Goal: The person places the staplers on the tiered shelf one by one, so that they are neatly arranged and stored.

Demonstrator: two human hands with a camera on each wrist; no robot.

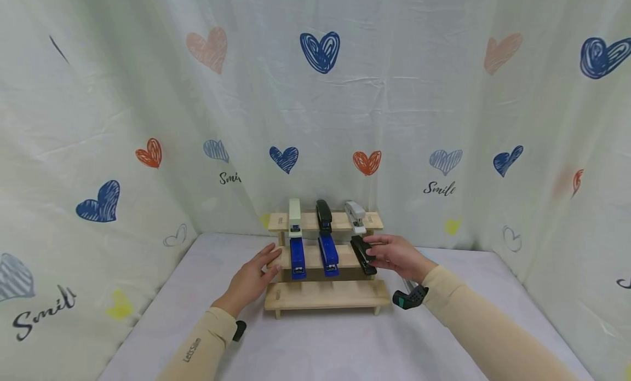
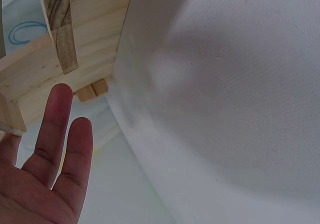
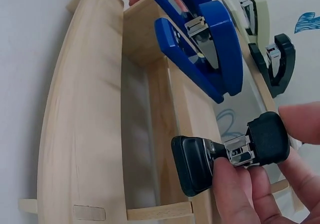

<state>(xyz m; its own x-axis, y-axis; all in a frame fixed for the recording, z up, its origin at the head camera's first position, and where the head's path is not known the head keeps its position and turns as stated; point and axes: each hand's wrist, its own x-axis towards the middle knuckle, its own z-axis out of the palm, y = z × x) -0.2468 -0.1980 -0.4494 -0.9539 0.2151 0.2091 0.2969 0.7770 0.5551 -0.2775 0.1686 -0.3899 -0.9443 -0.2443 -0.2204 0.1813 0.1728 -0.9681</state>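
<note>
My right hand (image 1: 400,256) holds a black stapler (image 1: 361,254) at the right end of the middle step of a wooden three-step rack (image 1: 325,295). In the right wrist view the fingers and thumb pinch this stapler (image 3: 268,140), its front facing the camera. My left hand (image 1: 250,280) reaches the left end of the middle step, fingers extended; the left wrist view shows two straight fingers (image 2: 56,116) beside the wood. Two blue staplers (image 1: 298,258) (image 1: 328,254) sit on the middle step, left of the black one.
Along the top step stand a cream stapler (image 1: 294,217), another black stapler (image 1: 323,215) and a white stapler (image 1: 355,217). The rack's bottom step is bare wood. A white table (image 1: 325,348) lies under it, and a heart-printed curtain (image 1: 384,96) hangs behind and at both sides.
</note>
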